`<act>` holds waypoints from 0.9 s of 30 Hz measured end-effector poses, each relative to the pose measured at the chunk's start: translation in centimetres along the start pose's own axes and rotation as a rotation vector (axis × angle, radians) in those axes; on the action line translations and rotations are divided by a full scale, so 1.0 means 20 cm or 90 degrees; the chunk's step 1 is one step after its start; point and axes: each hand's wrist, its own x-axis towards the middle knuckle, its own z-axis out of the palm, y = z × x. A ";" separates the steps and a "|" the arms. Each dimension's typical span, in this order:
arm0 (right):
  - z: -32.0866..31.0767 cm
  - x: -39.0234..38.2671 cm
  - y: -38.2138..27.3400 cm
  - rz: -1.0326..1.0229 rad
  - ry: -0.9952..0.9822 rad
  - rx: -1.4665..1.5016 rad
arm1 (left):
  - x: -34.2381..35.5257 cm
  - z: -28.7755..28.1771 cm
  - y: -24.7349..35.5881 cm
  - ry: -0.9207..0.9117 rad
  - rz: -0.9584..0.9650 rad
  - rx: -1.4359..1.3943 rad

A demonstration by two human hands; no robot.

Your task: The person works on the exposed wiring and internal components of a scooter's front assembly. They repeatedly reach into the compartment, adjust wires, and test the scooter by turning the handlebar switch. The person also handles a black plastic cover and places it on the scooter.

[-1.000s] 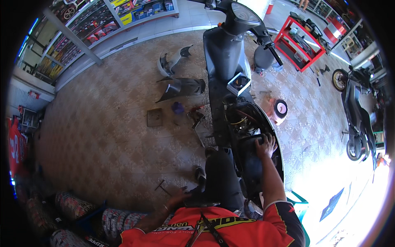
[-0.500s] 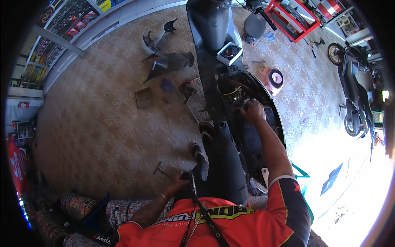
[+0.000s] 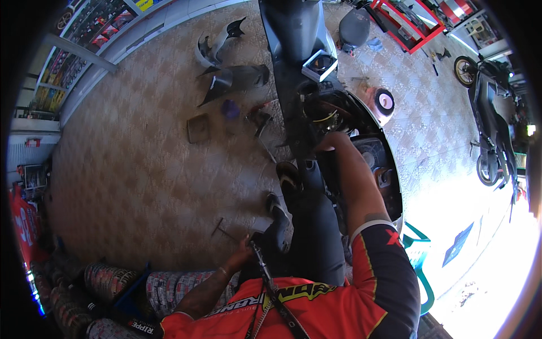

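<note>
My right hand (image 3: 334, 141) reaches into the opened body of a dark scooter (image 3: 297, 34), by the left edge of the bay under the seat area. Its fingers point down and left, too dark and hidden to show whether they grip anything. Beside its wrist lies a black compartment (image 3: 370, 152) with metal parts. Low on the left, my left hand (image 3: 243, 253) is closed near my thigh, around the shaft of a T-handle wrench (image 3: 221, 229) whose crossbar sticks out to the left. On the scooter's footboard sits an open white box (image 3: 320, 66) with a dark round part inside.
Dark body panels (image 3: 234, 82), a shallow tray (image 3: 198, 129) and a purple item (image 3: 230, 109) lie on the tiled floor to the left. Right of the scooter are a round black-and-pink object (image 3: 384, 101), a removed seat (image 3: 354, 28) and a red tool cart (image 3: 415, 25). Another motorcycle (image 3: 488, 118) stands farther right.
My right hand has shifted left and slightly up, from the middle of the bay to its left edge. More of the black compartment shows. My left hand stays nearly in place.
</note>
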 end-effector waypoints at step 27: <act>0.11 -0.16 -0.16 0.000 0.091 -0.084 | 0.21 -0.18 -0.05 0.020 0.470 0.576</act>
